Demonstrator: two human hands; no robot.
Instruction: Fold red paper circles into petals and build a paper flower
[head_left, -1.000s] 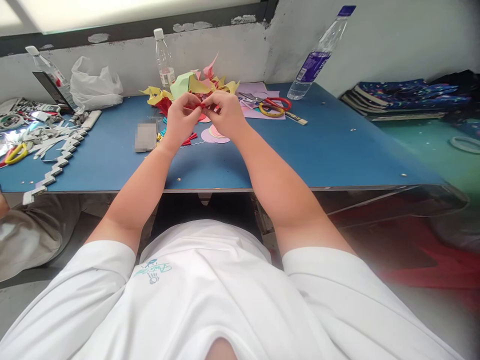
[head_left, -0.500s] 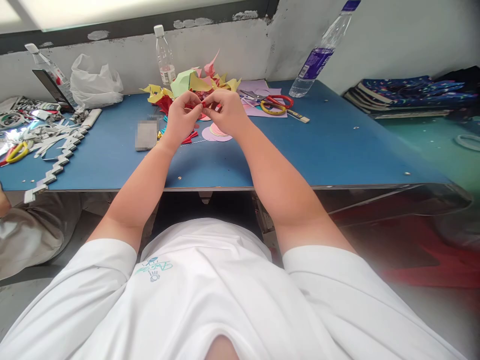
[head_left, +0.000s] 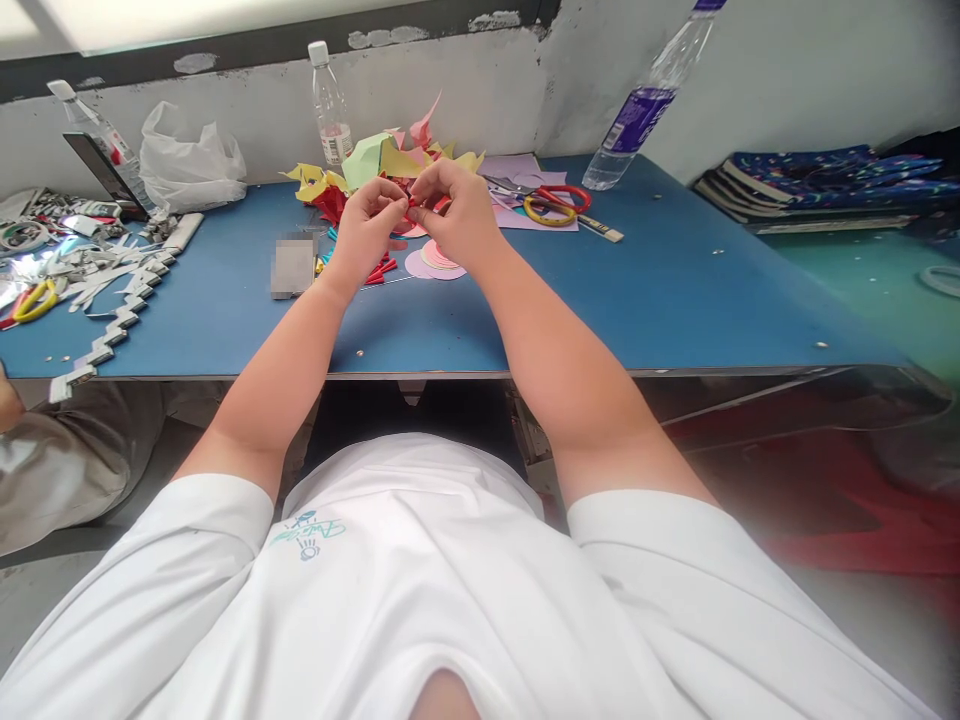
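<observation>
My left hand (head_left: pixel 367 232) and my right hand (head_left: pixel 455 212) meet above the blue table (head_left: pixel 637 290), fingertips pinched together on a small red paper piece (head_left: pixel 411 206). Most of that piece is hidden by my fingers. Just behind my hands lies a pile of folded coloured paper shapes (head_left: pixel 382 165) in yellow, green, pink and red. Under my hands lie round pink and lilac paper discs (head_left: pixel 433 262) and red paper scraps (head_left: pixel 379 270).
Red and yellow-handled scissors (head_left: pixel 551 203) lie on lilac paper to the right. Plastic bottles stand at the back (head_left: pixel 328 105) and back right (head_left: pixel 645 105). A grey block (head_left: pixel 292 265) sits to the left. Silver paper strips (head_left: pixel 112 290) and a white bag (head_left: pixel 191 165) lie far left.
Both hands have stayed together on the red piece, with the fingers shifting slightly. The view has tipped a little, so the hands sit slightly higher in the picture.
</observation>
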